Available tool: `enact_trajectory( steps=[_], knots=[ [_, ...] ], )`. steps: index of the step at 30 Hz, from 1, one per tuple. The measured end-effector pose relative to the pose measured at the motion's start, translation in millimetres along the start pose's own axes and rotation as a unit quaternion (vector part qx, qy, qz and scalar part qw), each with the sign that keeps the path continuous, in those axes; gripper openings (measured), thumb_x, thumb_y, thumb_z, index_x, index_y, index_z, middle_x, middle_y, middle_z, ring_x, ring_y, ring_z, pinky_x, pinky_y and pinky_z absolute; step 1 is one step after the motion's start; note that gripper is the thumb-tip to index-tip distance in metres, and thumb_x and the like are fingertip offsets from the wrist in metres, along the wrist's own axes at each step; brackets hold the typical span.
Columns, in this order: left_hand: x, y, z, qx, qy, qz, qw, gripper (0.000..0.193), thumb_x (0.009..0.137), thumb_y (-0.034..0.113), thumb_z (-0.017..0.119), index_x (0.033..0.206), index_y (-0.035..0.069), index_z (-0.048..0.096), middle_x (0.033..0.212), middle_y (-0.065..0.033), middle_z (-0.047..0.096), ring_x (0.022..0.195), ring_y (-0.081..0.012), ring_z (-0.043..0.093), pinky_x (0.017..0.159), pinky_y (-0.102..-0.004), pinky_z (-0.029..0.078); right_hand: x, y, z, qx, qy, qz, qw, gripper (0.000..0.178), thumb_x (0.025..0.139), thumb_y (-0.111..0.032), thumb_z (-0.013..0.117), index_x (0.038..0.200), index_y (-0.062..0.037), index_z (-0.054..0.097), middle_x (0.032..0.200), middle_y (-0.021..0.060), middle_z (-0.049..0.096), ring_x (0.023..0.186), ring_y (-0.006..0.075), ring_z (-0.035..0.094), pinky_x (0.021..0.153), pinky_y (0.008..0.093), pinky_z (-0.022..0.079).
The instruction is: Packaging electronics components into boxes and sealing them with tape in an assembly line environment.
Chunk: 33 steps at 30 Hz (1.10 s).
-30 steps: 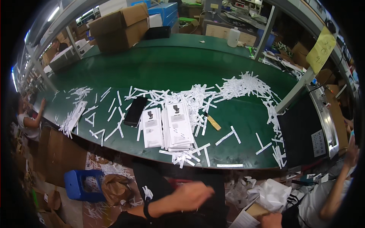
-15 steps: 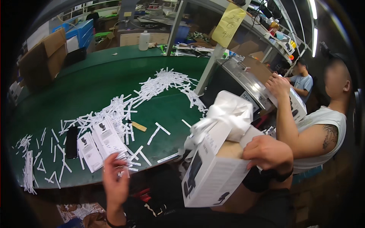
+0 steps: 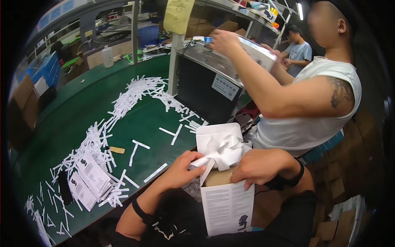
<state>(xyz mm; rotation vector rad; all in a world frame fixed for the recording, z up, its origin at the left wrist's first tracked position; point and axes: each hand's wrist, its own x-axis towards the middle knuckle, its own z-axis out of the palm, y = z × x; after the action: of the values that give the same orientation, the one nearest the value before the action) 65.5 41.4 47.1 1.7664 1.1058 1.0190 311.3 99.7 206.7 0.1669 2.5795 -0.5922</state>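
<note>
An open white carton (image 3: 228, 206) stands upright in front of me, with small print and a picture of a dark device on its near side. Crumpled white plastic wrapping (image 3: 224, 156) bulges from its top, under the raised lid, and brown cardboard (image 3: 218, 178) shows inside. My left hand (image 3: 181, 169) is at the carton's left upper edge, thumb and fingers closed on a fold of the wrapping. At the right, my right hand (image 3: 261, 166) grips the carton's near upper edge, fingers curled over the brown cardboard. Its fingertips are partly hidden.
Loose white paper strips (image 3: 135, 92) and a stack of printed leaflets (image 3: 90, 177) lie on the green table (image 3: 135, 119). A black phone-like slab (image 3: 64, 187) is beside them. A metal-topped machine (image 3: 205, 82) stands behind. At my right a co-worker (image 3: 304, 115) lifts another box (image 3: 257, 53).
My left hand has come from above the table to the carton's left edge. The carton has turned its printed side toward me and stands more upright. My view has swung right.
</note>
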Motion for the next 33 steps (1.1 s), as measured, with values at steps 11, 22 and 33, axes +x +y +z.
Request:
enact_trajectory(
  steps=[11,22,33],
  knots=[
    [56.4,34.1,-17.6,0.054,0.077,-0.113,0.989,0.021,0.079,0.015,0.061,0.089,-0.003,0.066,0.071,-0.0157,0.066,0.064,-0.0223,0.064,0.063,-0.0372,0.051,-13.5,20.3,26.0,0.005,0.04,-0.039,0.998,0.022,0.082,-0.016,0.069,0.086,-0.0046,0.051,0.08,0.0138,0.06,0.08,0.0392,0.062,0.067,0.0471,0.047],
    [153.6,46.0,-16.9,0.121,0.221,0.004,0.968,0.024,0.082,0.014,0.06,0.097,-0.005,0.058,0.088,-0.0306,0.067,0.086,-0.0487,0.066,0.076,-0.0505,0.052,23.2,13.3,96.8,-0.148,-0.074,-0.048,0.985,0.017,0.073,-0.012,0.067,0.089,-0.0072,0.067,0.083,0.0106,0.07,0.077,0.0314,0.071,0.061,0.0431,0.055],
    [52.8,-164.6,120.6,0.185,-0.202,0.114,0.955,0.072,0.082,0.034,0.078,0.141,0.002,0.049,0.133,-0.0244,0.049,0.12,-0.0429,0.054,0.105,-0.0454,0.045,-96.9,-8.6,83.7,-0.156,-0.001,-0.107,0.982,0.011,0.076,-0.016,0.064,0.083,-0.0078,0.061,0.077,0.0056,0.06,0.077,0.0231,0.065,0.069,0.0368,0.048]
  ],
)
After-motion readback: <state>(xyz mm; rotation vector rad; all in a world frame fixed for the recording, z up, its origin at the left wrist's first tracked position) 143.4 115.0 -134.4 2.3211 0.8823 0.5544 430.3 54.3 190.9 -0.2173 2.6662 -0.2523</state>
